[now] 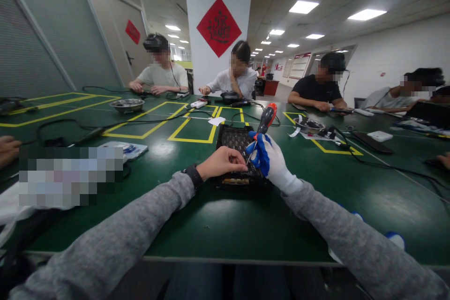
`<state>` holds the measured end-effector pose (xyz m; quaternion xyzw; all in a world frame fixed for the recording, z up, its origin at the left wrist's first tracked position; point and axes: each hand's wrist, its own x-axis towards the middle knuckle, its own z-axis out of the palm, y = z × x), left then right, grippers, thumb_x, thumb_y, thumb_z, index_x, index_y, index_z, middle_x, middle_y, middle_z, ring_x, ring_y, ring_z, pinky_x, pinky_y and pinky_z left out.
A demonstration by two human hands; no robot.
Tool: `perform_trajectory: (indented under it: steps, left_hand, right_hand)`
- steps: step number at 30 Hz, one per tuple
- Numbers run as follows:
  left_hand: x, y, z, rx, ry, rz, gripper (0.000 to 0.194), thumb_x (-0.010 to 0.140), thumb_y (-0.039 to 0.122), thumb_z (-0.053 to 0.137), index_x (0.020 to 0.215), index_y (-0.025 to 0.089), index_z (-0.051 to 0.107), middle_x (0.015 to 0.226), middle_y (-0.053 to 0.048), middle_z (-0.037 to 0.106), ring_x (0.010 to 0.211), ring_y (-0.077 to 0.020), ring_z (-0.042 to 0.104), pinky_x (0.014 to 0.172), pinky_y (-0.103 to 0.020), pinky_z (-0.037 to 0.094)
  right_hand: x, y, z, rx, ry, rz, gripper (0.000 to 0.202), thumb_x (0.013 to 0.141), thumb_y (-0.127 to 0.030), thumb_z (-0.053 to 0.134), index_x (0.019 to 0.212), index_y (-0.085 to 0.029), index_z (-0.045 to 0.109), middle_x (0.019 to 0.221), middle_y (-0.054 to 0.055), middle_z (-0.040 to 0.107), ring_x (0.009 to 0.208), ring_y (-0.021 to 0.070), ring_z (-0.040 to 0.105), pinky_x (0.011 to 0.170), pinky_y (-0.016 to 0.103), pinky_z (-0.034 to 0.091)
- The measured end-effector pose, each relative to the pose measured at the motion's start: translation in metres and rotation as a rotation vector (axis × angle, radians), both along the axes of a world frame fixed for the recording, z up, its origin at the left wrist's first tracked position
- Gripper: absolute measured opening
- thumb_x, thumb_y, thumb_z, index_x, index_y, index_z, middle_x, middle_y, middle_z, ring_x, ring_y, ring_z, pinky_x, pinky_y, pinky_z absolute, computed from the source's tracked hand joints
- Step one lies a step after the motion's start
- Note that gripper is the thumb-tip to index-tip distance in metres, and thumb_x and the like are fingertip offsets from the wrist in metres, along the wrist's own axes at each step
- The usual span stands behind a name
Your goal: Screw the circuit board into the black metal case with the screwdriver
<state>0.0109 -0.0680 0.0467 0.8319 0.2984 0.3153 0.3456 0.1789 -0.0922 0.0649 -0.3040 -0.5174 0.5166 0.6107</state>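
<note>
A black device with an open, dark inner face [234, 139] lies on the green table in front of me. My right hand [265, 157], in a white and blue glove, is closed round a screwdriver with a red and black handle [267, 118]. The handle leans up to the right and the thin shaft points down at the device. Bare and with a black band at the wrist, my left hand [227, 161] rests over the device's left part. Its fingertips are pinched together near the screwdriver's tip; what they hold, if anything, is too small to name.
Metal bowls stand at the back left [126, 105] and right [310, 124]. A white paper piece [216, 121] lies behind the device. Black cables [147, 122] cross the green table [197, 225], which has yellow tape outlines. Several people sit around it. A plastic packet [135, 150] lies left.
</note>
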Motion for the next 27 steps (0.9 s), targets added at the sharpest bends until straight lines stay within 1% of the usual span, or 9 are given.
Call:
perform_trajectory:
  steps: [2,4,7,10,16,22,24,27]
  left_hand:
    - [-0.0005,0.0010,-0.0011,-0.014,-0.002,-0.028,0.036,0.068,0.042,0.067,0.078,0.008,0.066,0.072,-0.007,0.067,0.062,-0.0117,0.057,0.057,-0.021,0.043]
    - [-0.0014,0.0018,-0.0013,-0.008,-0.019,-0.072,0.034,0.071,0.040,0.065,0.080,0.008,0.066,0.076,-0.008,0.067,0.068,-0.0132,0.059,0.063,-0.022,0.046]
    - [-0.0025,0.0025,0.0003,0.032,-0.008,-0.132,0.030,0.076,0.036,0.060,0.086,0.009,0.067,0.084,-0.009,0.068,0.075,-0.0146,0.061,0.070,-0.024,0.047]
    - [-0.0020,0.0029,0.0012,0.060,0.012,-0.159,0.028,0.078,0.034,0.058,0.089,0.010,0.068,0.087,-0.008,0.069,0.078,-0.0147,0.061,0.073,-0.024,0.046]
    - [-0.0001,0.0040,-0.0011,0.043,0.008,-0.063,0.028,0.075,0.036,0.061,0.081,0.010,0.068,0.080,-0.007,0.069,0.073,-0.0142,0.061,0.070,-0.023,0.047]
    - [-0.0016,0.0033,0.0019,0.072,0.035,-0.161,0.030,0.082,0.035,0.052,0.090,0.011,0.068,0.088,-0.008,0.068,0.079,-0.0144,0.061,0.074,-0.023,0.046]
    - [-0.0006,0.0035,0.0016,0.088,0.038,-0.126,0.030,0.080,0.037,0.055,0.088,0.011,0.067,0.085,-0.007,0.068,0.077,-0.0139,0.060,0.072,-0.023,0.045]
    - [0.0009,0.0039,0.0006,0.123,0.062,-0.024,0.030,0.073,0.040,0.062,0.080,0.011,0.066,0.075,-0.004,0.066,0.070,-0.0127,0.058,0.067,-0.022,0.044]
  right_hand:
    - [-0.0007,-0.0017,0.0004,0.015,-0.013,-0.025,0.038,0.078,-0.049,0.053,0.102,-0.019,0.053,0.062,-0.004,0.058,0.040,0.0054,0.048,0.035,0.015,0.037]
    - [-0.0011,-0.0031,0.0010,0.024,-0.038,-0.041,0.039,0.077,-0.050,0.053,0.103,-0.020,0.053,0.063,-0.004,0.058,0.040,0.0051,0.048,0.036,0.015,0.038]
    - [-0.0014,-0.0041,0.0019,0.021,-0.067,-0.022,0.041,0.077,-0.050,0.053,0.106,-0.021,0.053,0.063,-0.004,0.059,0.040,0.0053,0.048,0.036,0.016,0.038]
    - [-0.0025,-0.0046,0.0026,0.018,-0.067,-0.010,0.040,0.078,-0.048,0.052,0.108,-0.021,0.052,0.062,-0.005,0.058,0.040,0.0054,0.047,0.035,0.015,0.038]
    - [-0.0038,-0.0043,0.0022,0.029,-0.042,0.020,0.041,0.078,-0.047,0.054,0.109,-0.022,0.050,0.062,-0.005,0.059,0.042,0.0064,0.051,0.037,0.016,0.041]
    - [-0.0010,-0.0025,-0.0013,0.036,-0.038,0.021,0.043,0.081,-0.049,0.048,0.111,-0.019,0.052,0.067,-0.002,0.061,0.042,0.0066,0.052,0.037,0.017,0.040]
    - [-0.0010,-0.0030,-0.0022,0.067,-0.044,0.002,0.041,0.081,-0.048,0.048,0.110,-0.019,0.052,0.068,-0.002,0.061,0.043,0.0066,0.052,0.038,0.016,0.040]
    - [-0.0014,-0.0035,-0.0026,0.088,-0.056,-0.016,0.040,0.081,-0.048,0.048,0.109,-0.020,0.052,0.067,-0.003,0.060,0.043,0.0058,0.051,0.039,0.016,0.040]
